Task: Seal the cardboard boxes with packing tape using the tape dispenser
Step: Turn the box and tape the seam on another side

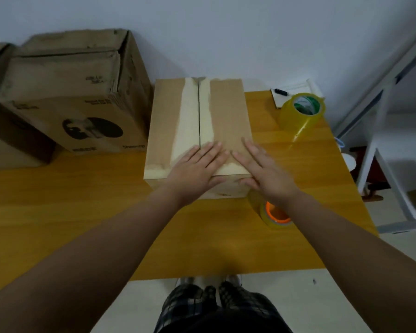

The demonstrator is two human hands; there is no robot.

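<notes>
A small cardboard box (228,111) stands on the yellow table (82,212), flaps closed, with a pale strip along its centre seam (198,111). My left hand (197,167) lies flat on the near end of the box top, fingers straight, across the seam. My right hand (262,169) lies flat beside it at the box's near right corner, thumb over the front edge. A tape roll with an orange core (275,216) lies on the table under my right wrist. A second, yellowish tape roll (300,114) stands at the right of the box.
A larger printed cardboard box (72,97) sits at the back left, another box edge (0,111) beyond it. A small board with a black marker (281,92) lies behind the far roll. White metal frame (380,116) stands right of the table.
</notes>
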